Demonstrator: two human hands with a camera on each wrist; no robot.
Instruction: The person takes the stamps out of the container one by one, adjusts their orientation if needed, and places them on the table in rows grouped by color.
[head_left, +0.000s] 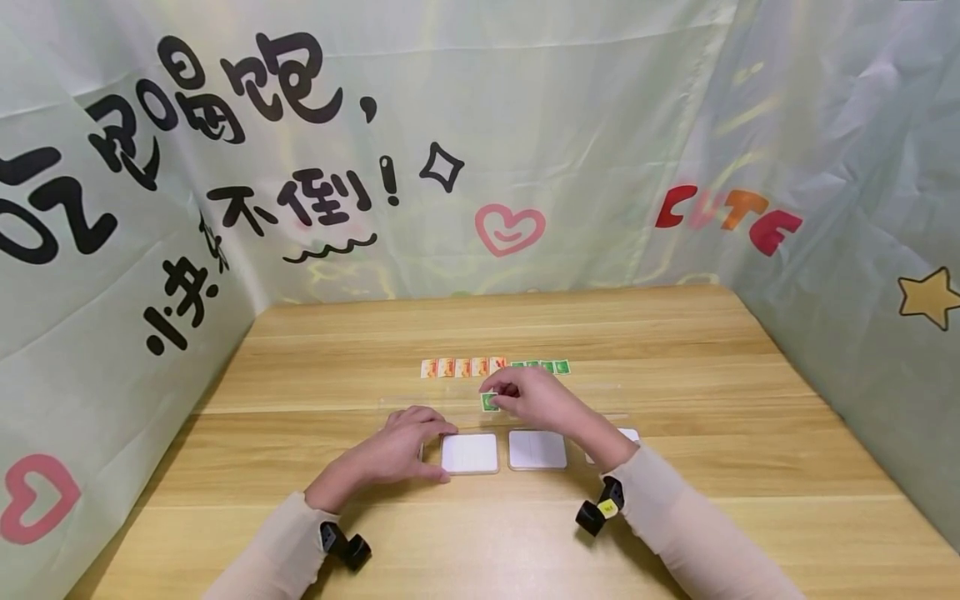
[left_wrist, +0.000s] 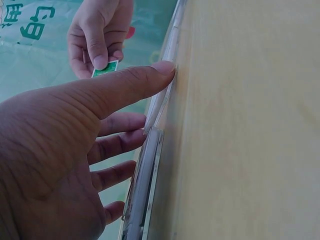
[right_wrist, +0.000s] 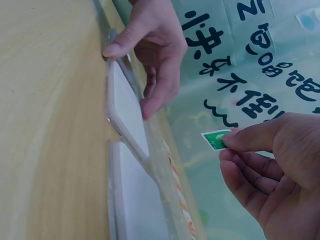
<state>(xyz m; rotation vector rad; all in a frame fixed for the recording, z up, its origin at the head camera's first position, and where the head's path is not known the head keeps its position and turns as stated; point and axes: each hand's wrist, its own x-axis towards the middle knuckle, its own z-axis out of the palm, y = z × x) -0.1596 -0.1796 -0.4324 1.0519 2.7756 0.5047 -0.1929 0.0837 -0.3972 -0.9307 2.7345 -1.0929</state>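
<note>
My right hand (head_left: 536, 398) pinches a small green stamp (right_wrist: 216, 139) with a white border between thumb and fingertips. The stamp is over the table, behind the row of white cards. My left hand (head_left: 401, 446) spans a white card in a clear case (head_left: 469, 454), its thumb at the near edge and a fingertip at the far edge. In the right wrist view, the left hand (right_wrist: 157, 55) grips this case from its two long sides. Another case lies partly hidden under the left hand.
Two more white cards in clear cases, one at the middle (head_left: 537, 450) and one half behind the right wrist (head_left: 628, 434), continue the row. Farther back lie several orange stamps (head_left: 462, 367) and several green stamps (head_left: 562, 367). Printed cloth (head_left: 585, 150) walls surround the wooden table (head_left: 480, 542).
</note>
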